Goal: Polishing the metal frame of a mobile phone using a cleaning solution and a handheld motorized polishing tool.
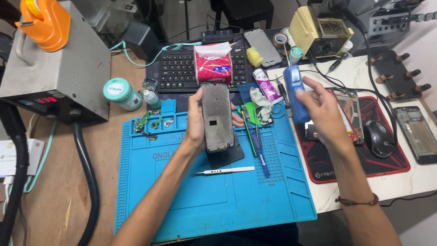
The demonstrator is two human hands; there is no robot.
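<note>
1. Where the view begins at far left, a grey metal box with a red digital readout (pixel 54 68) sits on the wooden table (pixel 59 200), an orange tape dispenser (pixel 43 23) on top of it and a black hose (pixel 88 182) trailing down beside it.
2. Just right of the box stands a round green-capped jar (pixel 122 93); small green circuit pieces (pixel 150 124) lie on the top left corner of the blue silicone work mat (pixel 205 196).
3. Left hand (pixel 195 123): grip closed around the long edges of a bare grey phone frame (pixel 217 116), held upright above the mat, thumb on the near side, fingers wrapped behind.
4. Handling judgement: the frame looks light, thin and stiff, likely easy to bend or scratch, so the side rails are the sound place to hold it, not the open middle.
5. Below it lie silver tweezers (pixel 225 171); behind it, a red-and-white tissue pack (pixel 213 64) rests on a black keyboard (pixel 182 68).
6. Right hand (pixel 321 111): grip closed on a blue oblong tool (pixel 295 93), raised upright over the mat's right edge.
7. Farther right, a black computer mouse (pixel 379 138) sits on a red-and-black pad (pixel 382 168), another dark phone body (pixel 416 132) beyond it.
</note>
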